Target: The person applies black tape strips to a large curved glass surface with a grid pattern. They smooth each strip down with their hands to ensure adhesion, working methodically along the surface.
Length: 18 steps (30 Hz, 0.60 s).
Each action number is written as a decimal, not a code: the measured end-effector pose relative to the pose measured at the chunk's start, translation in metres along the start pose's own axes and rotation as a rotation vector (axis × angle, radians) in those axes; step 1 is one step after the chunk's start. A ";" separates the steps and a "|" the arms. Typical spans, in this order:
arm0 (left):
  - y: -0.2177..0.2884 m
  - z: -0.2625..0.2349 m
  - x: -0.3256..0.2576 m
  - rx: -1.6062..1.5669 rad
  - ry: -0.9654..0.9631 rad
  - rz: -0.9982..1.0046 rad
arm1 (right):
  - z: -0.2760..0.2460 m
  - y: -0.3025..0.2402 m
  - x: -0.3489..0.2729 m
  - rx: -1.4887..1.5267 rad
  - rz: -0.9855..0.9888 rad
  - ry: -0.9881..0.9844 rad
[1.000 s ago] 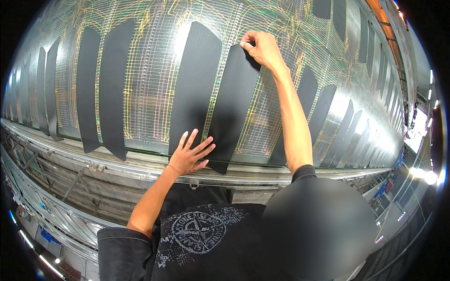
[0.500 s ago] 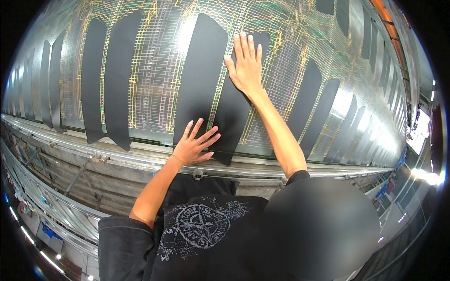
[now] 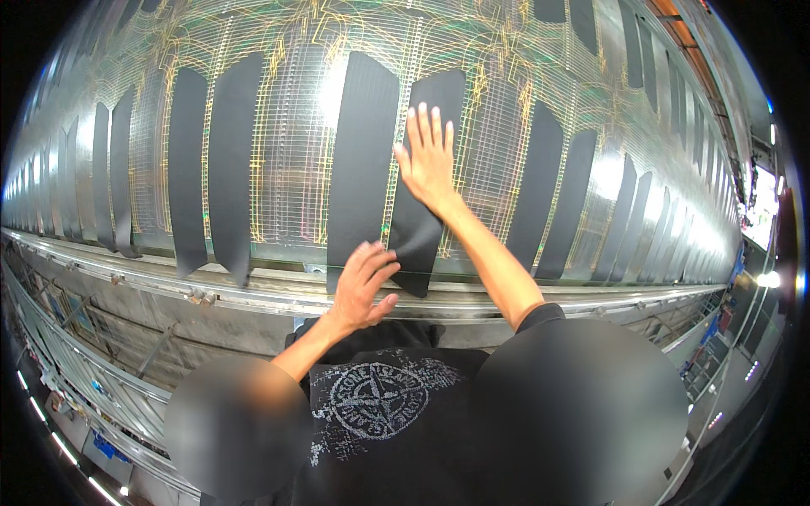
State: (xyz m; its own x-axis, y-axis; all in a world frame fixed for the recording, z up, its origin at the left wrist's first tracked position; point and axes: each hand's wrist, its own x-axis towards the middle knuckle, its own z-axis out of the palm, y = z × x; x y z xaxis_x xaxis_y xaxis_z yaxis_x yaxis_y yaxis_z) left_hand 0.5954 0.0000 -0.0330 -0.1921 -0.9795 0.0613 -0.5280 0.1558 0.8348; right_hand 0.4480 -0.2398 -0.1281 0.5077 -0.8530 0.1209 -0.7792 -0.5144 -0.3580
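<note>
Two long black cut fabric panels lie side by side on a shiny table surface printed with coloured outlines. My right hand [image 3: 429, 164] rests flat, fingers stretched away from me, on the right panel [image 3: 440, 88]. Below that hand the panel shows a crease, and its near end hangs over the table edge. Over the near end of the left panel [image 3: 363, 143] is my left hand [image 3: 368, 282], fingers spread and slightly bent. Whether its fingertips touch the fabric I cannot tell.
More black panels [image 3: 232, 152] lie in pairs to the left, and others [image 3: 536, 177] to the right and farther up. A metal rail [image 3: 253, 297] runs along the table's near edge. Printed yellow and green lines [image 3: 291, 169] cover the surface between the panels.
My right hand has slid toward me down the right panel, where a crease now shows. My left hand has shifted right and its fingers are more bent. The whole view has shifted slightly.
</note>
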 end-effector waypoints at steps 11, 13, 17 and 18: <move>-0.012 0.041 -0.021 -0.947 -0.275 -1.325 | -0.007 -0.063 -0.136 0.049 0.035 -0.135; -0.007 0.051 -0.018 -1.125 -0.241 -1.338 | -0.015 -0.058 -0.134 0.091 0.051 -0.143; 0.003 0.073 -0.010 -1.104 -0.090 -1.370 | -0.029 -0.037 -0.116 0.094 0.095 -0.026; 0.002 0.076 -0.011 -1.038 -0.104 -1.337 | -0.030 -0.029 -0.113 -0.008 0.057 -0.039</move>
State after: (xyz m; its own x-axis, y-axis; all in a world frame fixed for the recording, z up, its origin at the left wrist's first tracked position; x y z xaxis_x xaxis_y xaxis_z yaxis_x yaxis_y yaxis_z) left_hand 0.5335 0.0205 -0.0738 -0.1656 -0.3287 -0.9298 0.3627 -0.8971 0.2525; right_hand 0.4021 -0.1316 -0.1035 0.4762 -0.8770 0.0639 -0.8101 -0.4658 -0.3560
